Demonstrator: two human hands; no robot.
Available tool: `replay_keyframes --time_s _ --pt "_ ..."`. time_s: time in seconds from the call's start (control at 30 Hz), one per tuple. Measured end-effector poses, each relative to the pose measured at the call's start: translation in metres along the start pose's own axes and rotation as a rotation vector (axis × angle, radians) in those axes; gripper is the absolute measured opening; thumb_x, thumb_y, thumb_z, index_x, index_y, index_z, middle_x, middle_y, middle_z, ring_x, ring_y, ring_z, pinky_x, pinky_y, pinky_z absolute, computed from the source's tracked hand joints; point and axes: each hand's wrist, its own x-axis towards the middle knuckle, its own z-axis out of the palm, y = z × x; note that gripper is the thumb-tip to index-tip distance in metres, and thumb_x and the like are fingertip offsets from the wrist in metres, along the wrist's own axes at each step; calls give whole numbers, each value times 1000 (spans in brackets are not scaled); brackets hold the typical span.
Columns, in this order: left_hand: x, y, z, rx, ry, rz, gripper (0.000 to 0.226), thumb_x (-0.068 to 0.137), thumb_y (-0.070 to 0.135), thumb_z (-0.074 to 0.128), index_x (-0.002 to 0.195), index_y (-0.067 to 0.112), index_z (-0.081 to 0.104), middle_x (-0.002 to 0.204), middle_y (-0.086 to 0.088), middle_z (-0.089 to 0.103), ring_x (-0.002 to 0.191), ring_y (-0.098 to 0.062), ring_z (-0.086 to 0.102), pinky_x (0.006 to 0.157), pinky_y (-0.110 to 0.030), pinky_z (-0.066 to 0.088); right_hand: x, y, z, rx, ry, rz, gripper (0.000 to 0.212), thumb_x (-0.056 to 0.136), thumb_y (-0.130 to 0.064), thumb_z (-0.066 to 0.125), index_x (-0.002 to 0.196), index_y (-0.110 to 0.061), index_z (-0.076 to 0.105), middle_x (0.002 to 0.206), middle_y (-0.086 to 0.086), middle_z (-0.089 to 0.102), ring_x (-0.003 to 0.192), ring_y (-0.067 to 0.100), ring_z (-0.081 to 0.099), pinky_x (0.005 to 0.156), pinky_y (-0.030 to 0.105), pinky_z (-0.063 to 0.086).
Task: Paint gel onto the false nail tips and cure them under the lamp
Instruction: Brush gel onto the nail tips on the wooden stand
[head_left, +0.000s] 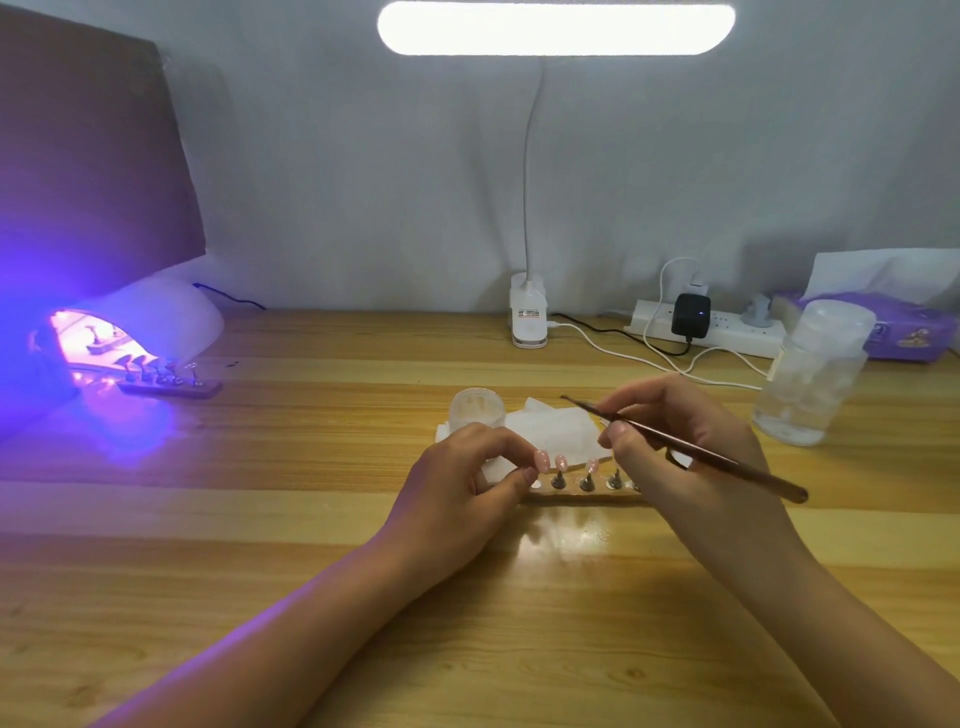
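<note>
Left hand (462, 488), frame centre, has its grip pinching a tip (542, 460). Right hand (696, 467) grasps the brush (691, 450) above the holder (582, 498). The lamp (161, 317) glows at left.

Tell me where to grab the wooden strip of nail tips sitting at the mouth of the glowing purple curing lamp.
Pinch the wooden strip by its bare right end, which lies outside the white dome-shaped curing lamp, coming in low from the right. The nail tips stand upright on pegs along its top, so reaching from above would probably smudge them.
</note>
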Motion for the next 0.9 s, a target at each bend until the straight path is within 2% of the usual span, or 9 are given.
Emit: replay_keyframes --time_s 0.1,0.17,0.3,0.43,0.5,0.67,0.73,0.8,0.9 --pt "0 0 2 30 -10 -7 11 90 24 71 86 34 71 77 26 63 59 12 54 53 -9 33 -2 1 3 -14 -3 -20 11 82 -23 61 91 -23 68 79 -13 70 72 10 67 63 31 57" --pt "-1 1 2 42 -16 -16 7 91 24 70 88 30 73 66 34 59 59 14 53 52 -7 33 -2 2 4 -1 7 -16 9 83 -21 61 90 -22 67 78 -12 68 72 12 66 63 31 56" --pt "0 0 2 69 -19 -43 6 91 29 69 91 33 73 75 34 63 60 8 55 56 -12 33 -2 5 5 -11 17 -14 8 83 -21 60 87 -24 66 79 -12 67 76 14 65 66 27 54" --pt "-1 0 3 99 -17 -52 6 90 28 70 89 33 73 67 39 57 62 15 51 55 -7 31 -3 7 6 -51 6 -13 13 85 -14 62 82 -26 64 82 -14 67 76 13 64 66 27 54" --pt "0 0 3 101 -22 -72 6 90 29 69 87 35 71 66 37 57 61 14 51 55 -9 30 -2 7 6 -63 8 -8 8 82 -20 60 81 -27 64 81 -15 66 75 13 63 65 28 53" --pt "0 2 3 95 -48 -108 9 86 33 72 86 39 66 68 36 60 57 7 56 61 -18 37 -2 7 6 -83 14 12 6 81 -24 60 82 -27 64 78 -14 66 75 13 64 66 31 55" --pt "0 4 2 101 -63 -108 11 85 33 73 87 39 64 76 37 63 57 2 59 62 -21 40 -2 6 4 -81 24 13 7 80 -26 59 83 -26 65 76 -11 67 76 13 65 67 34 57" --pt "0 5 1 103 -65 -101 13 84 33 74 87 39 62 88 32 66 59 0 60 62 -22 41 -2 5 3 -74 28 5 8 79 -27 58 83 -26 65 77 -10 67 76 14 65 68 37 58" --pt "-2 6 1 107 -71 -87 14 83 31 73 89 37 62 95 29 65 64 7 58 60 -15 37 -2 5 2 -67 16 -4 8 79 -26 58 83 -26 64 77 -13 66 76 12 65 66 31 57"
